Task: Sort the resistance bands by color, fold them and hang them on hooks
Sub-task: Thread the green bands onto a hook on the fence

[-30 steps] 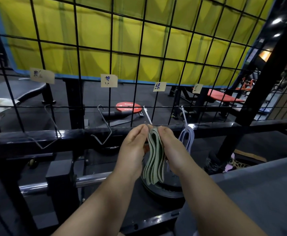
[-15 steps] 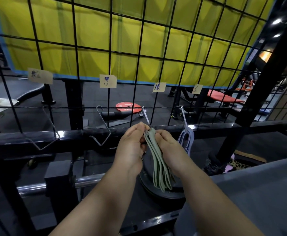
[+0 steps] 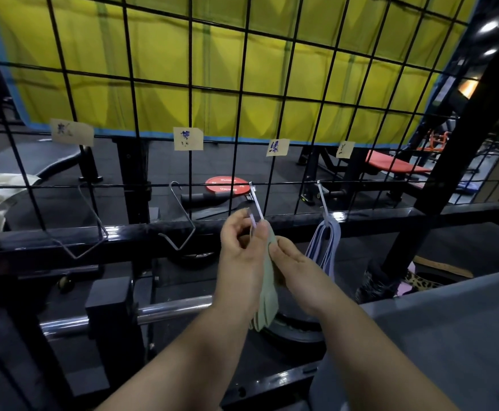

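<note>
A folded bundle of pale green resistance bands (image 3: 267,292) hangs down between my two hands, right under the third metal hook (image 3: 256,204) on the black wire grid. My left hand (image 3: 240,250) pinches the hook's lower end together with the top of the green bundle. My right hand (image 3: 297,269) grips the bundle's upper part from the right side. On the fourth hook (image 3: 322,197), a folded bundle of lilac-blue bands (image 3: 323,247) hangs just right of my hands.
Two bare wire hooks (image 3: 183,229) (image 3: 89,229) hang further left on the grid (image 3: 233,93), with paper labels (image 3: 277,147) taped above each hook. A black frame rail, a chrome bar (image 3: 171,310) and a weight plate lie below. A grey padded surface (image 3: 449,336) is at lower right.
Both hands have raised the green bundle up to the third hook. My left hand has shifted from the bundle's side onto the hook's end. The bundle now hangs straighter.
</note>
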